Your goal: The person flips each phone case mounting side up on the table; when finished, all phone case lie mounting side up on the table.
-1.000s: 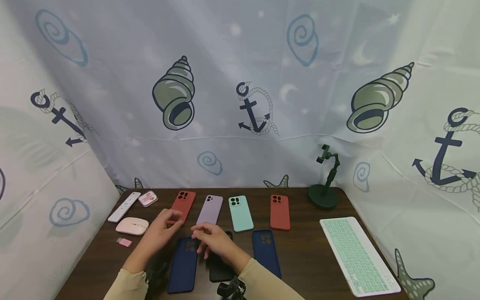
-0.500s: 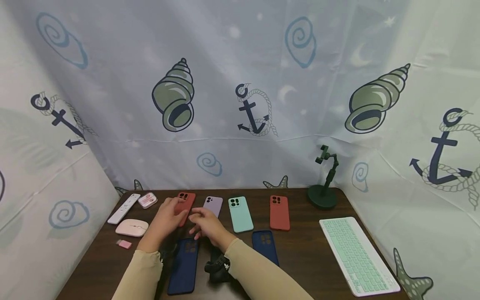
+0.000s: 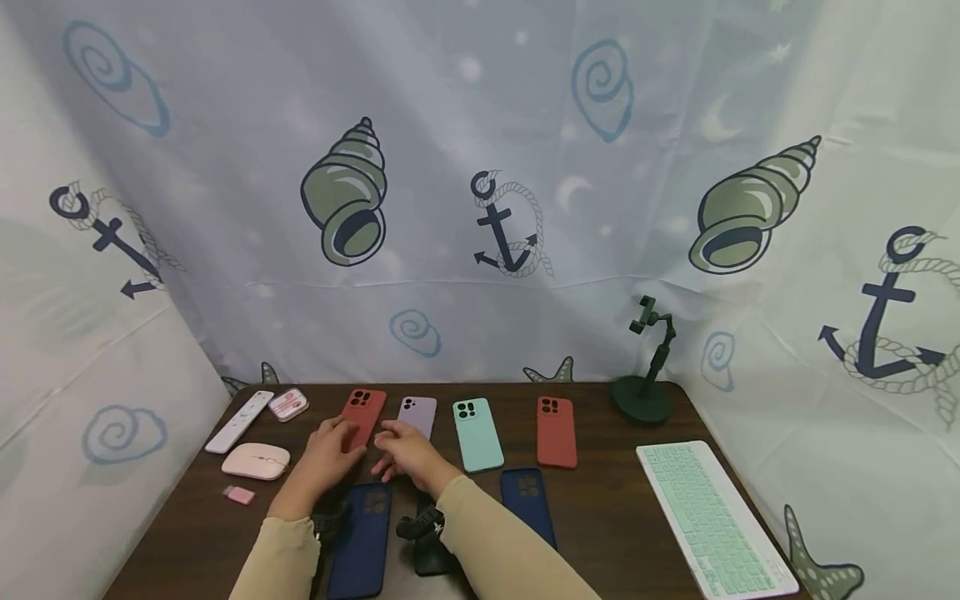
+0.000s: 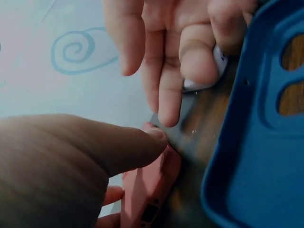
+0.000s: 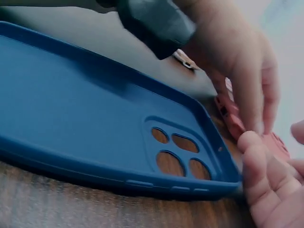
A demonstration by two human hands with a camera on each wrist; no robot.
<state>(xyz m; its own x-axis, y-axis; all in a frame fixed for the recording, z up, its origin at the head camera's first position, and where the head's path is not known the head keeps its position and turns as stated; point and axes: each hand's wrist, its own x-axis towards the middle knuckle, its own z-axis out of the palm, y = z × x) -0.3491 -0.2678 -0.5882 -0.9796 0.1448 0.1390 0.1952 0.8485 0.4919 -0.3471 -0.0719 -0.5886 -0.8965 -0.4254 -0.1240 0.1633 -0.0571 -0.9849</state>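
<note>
Beside the near end of a red phone case (image 3: 365, 410), my left hand (image 3: 324, 462) pinches its edge, thumb (image 4: 137, 145) on one side and fingertips on the other in the left wrist view. Just to its right, my right hand (image 3: 411, 457) holds nothing, its fingers loosely bent, overlapping the near end of a lilac phone case (image 3: 422, 414). Closer to me, a dark blue phone case (image 3: 358, 546) lies with its hollow inner side up. Part of a black phone case (image 3: 431, 557) shows below the right wrist, the rest hidden by the arm.
Right of the hands lie a mint phone case (image 3: 477, 437), another red case (image 3: 557, 433) and another blue case (image 3: 527, 504). A green stand (image 3: 641, 402) and a keyboard (image 3: 712, 517) are farther right. At left are a mouse (image 3: 256, 461), remote (image 3: 240, 422) and pink USB stick (image 3: 239, 495).
Both hands have reached forward from the blue case to the red and lilac cases. Over the last half second, the left hand has drawn slightly back along the red case.
</note>
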